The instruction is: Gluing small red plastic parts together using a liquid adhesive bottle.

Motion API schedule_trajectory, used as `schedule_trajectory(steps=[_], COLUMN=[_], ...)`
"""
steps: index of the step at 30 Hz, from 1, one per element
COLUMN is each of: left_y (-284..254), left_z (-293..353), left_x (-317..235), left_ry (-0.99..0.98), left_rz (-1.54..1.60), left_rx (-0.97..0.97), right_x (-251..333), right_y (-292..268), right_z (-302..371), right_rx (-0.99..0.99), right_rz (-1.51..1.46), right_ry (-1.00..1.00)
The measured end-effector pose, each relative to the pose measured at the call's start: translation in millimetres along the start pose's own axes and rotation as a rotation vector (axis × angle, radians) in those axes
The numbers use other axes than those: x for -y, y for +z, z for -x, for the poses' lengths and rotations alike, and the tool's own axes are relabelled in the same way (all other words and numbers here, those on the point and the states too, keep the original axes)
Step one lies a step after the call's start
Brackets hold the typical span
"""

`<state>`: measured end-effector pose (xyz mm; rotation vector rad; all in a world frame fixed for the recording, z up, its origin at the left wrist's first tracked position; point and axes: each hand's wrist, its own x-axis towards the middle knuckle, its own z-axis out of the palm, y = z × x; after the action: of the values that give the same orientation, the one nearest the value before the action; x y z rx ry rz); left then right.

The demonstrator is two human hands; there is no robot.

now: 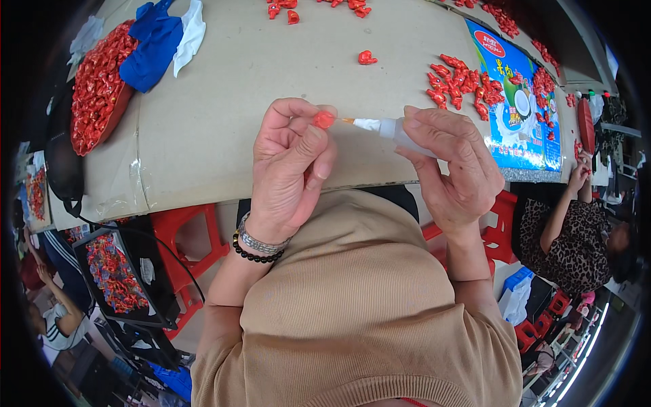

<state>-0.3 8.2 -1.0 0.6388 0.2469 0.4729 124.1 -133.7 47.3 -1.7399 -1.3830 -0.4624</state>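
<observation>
Between the thumb and fingers of my left hand (291,159) is a small red figurine (323,120). My right hand (456,159) grips a translucent white squeeze bottle (405,136) with a white neck and a thin orange-brown tip. The bottle lies nearly level, its tip pointing left at the figurine; whether the two touch I cannot tell. Beyond my hands a single red figurine (367,57) lies on the table (224,74). To the right, a loose group of red figurines (456,80) lies next to and partly on a blue printed sheet (502,139).
A red tray (116,122) heaped with red pieces stands at the left, blue and white cloths (150,51) beside it. More red figurines (293,16) lie at the far edge. Red stools (186,237) and a black crate (129,271) stand below the table. Another person (566,230) works at the right.
</observation>
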Motion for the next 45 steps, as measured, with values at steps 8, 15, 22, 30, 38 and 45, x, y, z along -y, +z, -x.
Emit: schedule_trajectory(steps=[8, 15, 22, 30, 38, 45], left_y=[0, -1, -1, 0, -4, -2], left_z=[1, 0, 0, 0, -1, 0], left_x=[0, -1, -1, -1, 2, 2], left_ry=[0.035, 0.061, 0.063, 0.045, -0.125, -0.182], left_rz=[-0.011, -0.009, -0.008, 0.008, 0.090, 0.099], left_rx=[-0.014, 0.000, -0.001, -0.018, 0.031, 0.023], right_x=[2, 5, 8, 7, 3, -1], right_y=[0, -4, -3, -2, -4, 5], right_z=[-1, -1, 0, 1, 6, 11], right_rx=[-0.017, -0.014, -0.006, -0.025, 0.012, -0.056], right_rz=[-0.019, -0.021, -0.039, -0.036, -0.155, -0.243], right_ry=[0.016, 0.029, 0.032, 0.052, 0.195, 0.239])
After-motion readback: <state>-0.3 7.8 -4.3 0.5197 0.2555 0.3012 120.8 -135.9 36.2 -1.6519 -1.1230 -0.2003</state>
